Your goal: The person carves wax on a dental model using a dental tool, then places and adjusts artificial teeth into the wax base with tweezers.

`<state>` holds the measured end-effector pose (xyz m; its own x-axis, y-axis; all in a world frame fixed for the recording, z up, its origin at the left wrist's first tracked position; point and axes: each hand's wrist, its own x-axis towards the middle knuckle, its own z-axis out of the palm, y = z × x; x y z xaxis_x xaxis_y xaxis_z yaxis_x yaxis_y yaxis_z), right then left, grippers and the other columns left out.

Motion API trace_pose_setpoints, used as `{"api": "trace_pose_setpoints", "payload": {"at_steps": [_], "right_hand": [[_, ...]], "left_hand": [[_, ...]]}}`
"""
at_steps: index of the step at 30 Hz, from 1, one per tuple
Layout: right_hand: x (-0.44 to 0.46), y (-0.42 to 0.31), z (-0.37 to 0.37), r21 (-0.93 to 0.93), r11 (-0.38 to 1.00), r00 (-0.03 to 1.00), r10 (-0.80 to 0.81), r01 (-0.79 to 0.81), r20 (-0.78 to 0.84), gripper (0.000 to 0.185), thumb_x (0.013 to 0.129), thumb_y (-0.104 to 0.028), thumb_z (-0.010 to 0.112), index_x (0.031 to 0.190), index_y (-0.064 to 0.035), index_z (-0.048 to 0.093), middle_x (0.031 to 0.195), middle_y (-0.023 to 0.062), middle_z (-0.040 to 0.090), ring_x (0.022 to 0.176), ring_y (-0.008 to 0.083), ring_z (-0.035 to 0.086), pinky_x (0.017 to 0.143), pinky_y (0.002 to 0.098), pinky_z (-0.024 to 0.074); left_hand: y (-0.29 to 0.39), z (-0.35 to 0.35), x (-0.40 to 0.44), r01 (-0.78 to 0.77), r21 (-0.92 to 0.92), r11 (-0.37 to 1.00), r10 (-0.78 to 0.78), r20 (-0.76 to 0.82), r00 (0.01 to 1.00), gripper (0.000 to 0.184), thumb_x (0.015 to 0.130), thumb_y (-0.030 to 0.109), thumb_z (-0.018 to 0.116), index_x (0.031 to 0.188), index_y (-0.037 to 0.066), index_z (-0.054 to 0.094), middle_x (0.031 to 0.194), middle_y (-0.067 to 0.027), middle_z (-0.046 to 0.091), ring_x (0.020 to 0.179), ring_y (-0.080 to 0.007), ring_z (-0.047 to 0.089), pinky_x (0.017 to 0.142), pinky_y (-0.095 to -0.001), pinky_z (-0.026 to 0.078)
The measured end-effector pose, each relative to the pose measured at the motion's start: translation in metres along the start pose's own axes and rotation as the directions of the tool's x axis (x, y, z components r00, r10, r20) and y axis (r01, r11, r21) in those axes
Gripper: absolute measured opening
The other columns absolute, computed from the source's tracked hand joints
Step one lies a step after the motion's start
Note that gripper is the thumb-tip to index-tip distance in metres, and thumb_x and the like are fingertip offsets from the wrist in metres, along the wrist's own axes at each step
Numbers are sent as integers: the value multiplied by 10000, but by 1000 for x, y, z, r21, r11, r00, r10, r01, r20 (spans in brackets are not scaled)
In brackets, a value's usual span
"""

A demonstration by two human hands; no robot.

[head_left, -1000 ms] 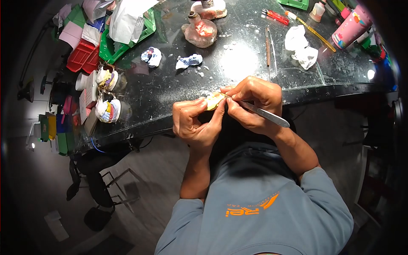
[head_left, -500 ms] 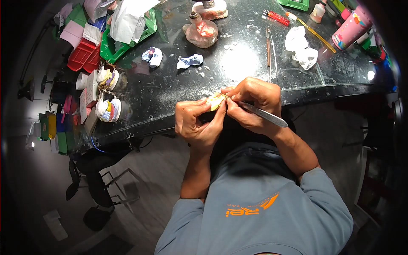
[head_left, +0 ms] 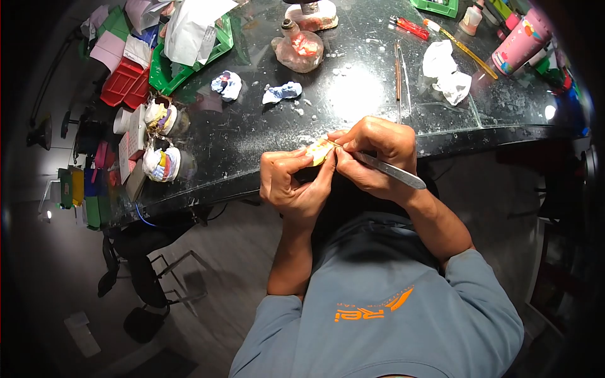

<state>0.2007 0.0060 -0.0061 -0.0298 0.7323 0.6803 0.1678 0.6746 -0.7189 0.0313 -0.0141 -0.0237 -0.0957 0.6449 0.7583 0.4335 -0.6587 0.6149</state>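
Where the dark tabletop (head_left: 242, 142) ends in a curved front edge (head_left: 208, 184), the small yellow-and-white piece (head_left: 318, 151) is held up between the two hands; whether it touches that edge cannot be told from above. Beyond the hands, a scuffed strip dusted with white crumbs reaches to two blue-and-white lumps (head_left: 282, 92) and a squat glass container (head_left: 299, 53) farther back. On the left, two dental models (head_left: 161, 164) stand near the edge, well apart from the left hand (head_left: 293, 183). To the right, a slim brown rod (head_left: 397, 74) lies just past the right hand (head_left: 378, 154), with crumpled white tissue (head_left: 447, 72) beside it. Toward the body, the gap between the forearms opens onto the front of a grey-blue shirt (head_left: 378, 283).

The left grip pinches the piece between thumb and fingers, the thumb pointing up along its near side, the other fingers curled. The right grip is closed pen-fashion around a metal-handled tool (head_left: 396, 172), its ribbed handle slanting down toward the right and its thin end directed at the piece's right end; actual contact is too small to make out. Both elbows are bent, the forearms converging toward the edge.
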Motion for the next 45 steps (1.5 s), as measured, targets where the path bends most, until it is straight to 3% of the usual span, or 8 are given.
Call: {"api": "trace_pose_setpoints", "payload": {"at_steps": [3, 6, 9, 12, 23, 37, 40, 45], "right_hand": [[1, 1, 0, 20, 1000, 1000, 13, -13, -7, 201, 775, -58, 860, 734, -6, 671, 703, 110, 669, 779, 258, 793, 602, 355, 562], [1, -4, -5, 31, 999, 997, 36, -38, 63, 182, 825, 49, 805, 776, 28, 630, 782, 140, 709, 799, 234, 781, 797, 383, 675], [2, -6, -5, 1, 1000, 997, 27, -27, 78, 183, 828, 58, 796, 773, 30, 624, 781, 138, 700, 805, 229, 777, 811, 391, 678], [0, 0, 1, 45, 999, 999, 31, -31, -17, 181, 783, -40, 837, 741, 3, 666, 719, 118, 677, 787, 261, 795, 612, 338, 570], [0, -1, 0, 148, 979, 988, 148, -141, -35, 161, 823, -44, 818, 801, 5, 667, 765, 123, 704, 811, 249, 801, 624, 325, 575], [1, -4, -1, 87, 985, 986, 154, -149, -58, 123, 840, -48, 817, 851, 4, 706, 848, 132, 759, 712, 180, 738, 619, 308, 556], [1, -5, 1, 93, 985, 985, 154, -147, -73, 111, 842, -44, 818, 857, 0, 717, 844, 121, 753, 699, 181, 728, 617, 309, 551], [4, -8, 1, 51, 991, 988, 129, -125, -84, 104, 839, -39, 818, 855, -2, 722, 808, 109, 726, 690, 186, 712, 606, 314, 533]], "left_hand": [[1, 0, 1, 0, 1, 1000, 0, 1, 1000, 453, 695, -110, 944, 983, 35, 627, 1022, -74, 601, 922, -152, 664, 811, -293, 622], [1, 0, 1, 3, -9, 1000, -3, 1, 1000, 457, 694, -107, 947, 989, 34, 628, 1024, -73, 601, 921, -151, 662, 811, -289, 619], [-1, 0, 1, -4, -4, 1000, 4, 4, 1000, 460, 693, -103, 949, 994, 32, 629, 1024, -73, 599, 918, -148, 660, 801, -285, 619], [1, -1, 2, 21, -15, 1000, -21, 12, 1000, 455, 702, -90, 952, 995, 24, 623, 1024, -73, 597, 902, -137, 662, 780, -279, 623], [9, -5, 10, 270, -110, 957, -262, 84, 961, 429, 780, -45, 933, 1014, -5, 577, 1034, -72, 613, 918, -186, 772, 784, -287, 674], [6, -5, 7, 233, -143, 962, -227, 57, 972, 412, 726, -12, 975, 957, -17, 633, 1042, -73, 602, 892, -134, 725, 730, -270, 671], [4, -9, 9, 257, -159, 953, -242, 112, 964, 369, 764, -12, 951, 960, -22, 639, 1023, -79, 605, 902, -140, 728, 738, -269, 669], [5, -19, 17, 376, -348, 859, -315, 220, 923, 239, 879, 9, 863, 963, -34, 643, 1075, -124, 647, 940, -162, 737, 756, -258, 654]]}}
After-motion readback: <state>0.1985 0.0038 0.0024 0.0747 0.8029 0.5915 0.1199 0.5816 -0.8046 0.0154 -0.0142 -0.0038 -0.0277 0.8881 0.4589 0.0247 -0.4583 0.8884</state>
